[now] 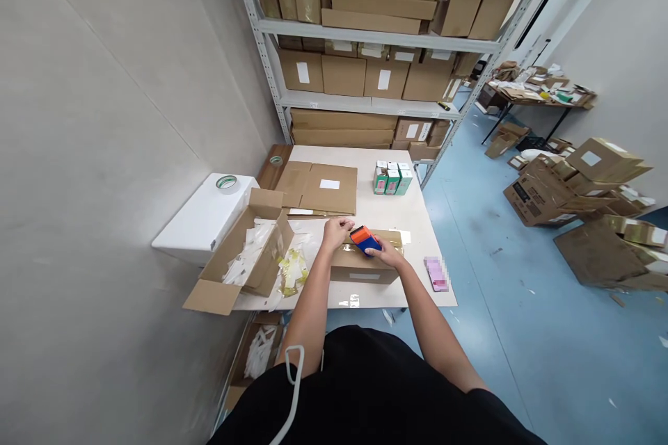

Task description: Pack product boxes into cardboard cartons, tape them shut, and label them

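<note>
A pale metal shelving rack (376,35) loaded with matte brown cartons (343,76) stands behind a smooth, light-topped table (385,214). On the table lies a rectangular cardboard box (364,271), its long side parallel to the table's near edge, glossy tape (348,247) across its top. Over the box is a blocky blue-and-orange device (362,239), its long axis slanting from far left to near right, the orange end pointing away from the person. The right hand (385,252) grasps its blue part. The left hand (337,231) is just beside the orange end, fingertips drawn together; whether they pinch anything is too small to tell.
</note>
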`<state>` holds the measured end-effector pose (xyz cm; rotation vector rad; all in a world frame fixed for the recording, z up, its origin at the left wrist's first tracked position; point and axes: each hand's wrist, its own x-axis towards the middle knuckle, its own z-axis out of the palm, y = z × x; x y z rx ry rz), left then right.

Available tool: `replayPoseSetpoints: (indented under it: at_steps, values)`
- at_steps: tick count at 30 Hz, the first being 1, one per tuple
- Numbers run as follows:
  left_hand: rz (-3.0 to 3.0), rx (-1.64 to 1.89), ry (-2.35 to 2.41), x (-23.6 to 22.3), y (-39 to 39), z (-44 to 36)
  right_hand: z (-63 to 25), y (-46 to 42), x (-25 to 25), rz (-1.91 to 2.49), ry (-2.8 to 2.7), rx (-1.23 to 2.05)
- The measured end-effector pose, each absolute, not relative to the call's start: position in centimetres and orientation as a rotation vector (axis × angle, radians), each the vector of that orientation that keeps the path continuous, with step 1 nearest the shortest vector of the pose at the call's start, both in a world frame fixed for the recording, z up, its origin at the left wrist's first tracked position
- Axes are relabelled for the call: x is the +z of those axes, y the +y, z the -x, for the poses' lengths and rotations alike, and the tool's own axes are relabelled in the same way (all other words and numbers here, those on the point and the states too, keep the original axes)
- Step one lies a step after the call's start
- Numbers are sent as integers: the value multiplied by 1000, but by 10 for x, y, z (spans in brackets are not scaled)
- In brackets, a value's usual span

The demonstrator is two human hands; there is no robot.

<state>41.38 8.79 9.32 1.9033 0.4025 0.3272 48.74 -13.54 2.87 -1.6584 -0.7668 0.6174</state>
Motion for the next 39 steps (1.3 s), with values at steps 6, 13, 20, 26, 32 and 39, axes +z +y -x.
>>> replayPoseSetpoints:
  at_steps: [6,13,20,26,32,39]
  values:
    - [-1882,363,527,83,88,-403,-502,-137,44,1685,-820,694]
    - [-1882,362,663,72,87,-396,-513,-131,56,1710,-866,734]
    - [-1803,499,707,68,128,-388,-519,-145,60,1870,-820,705]
    - [-1783,567,762,45,139,-378,-515,-137,67,2204,-772,502]
    - [-1808,473,927,5,149,-360,-514,-104,75,2494,-909,546]
    - [-1805,379,1003,-27,163,-354,-513,-72,80,2698,-1037,605]
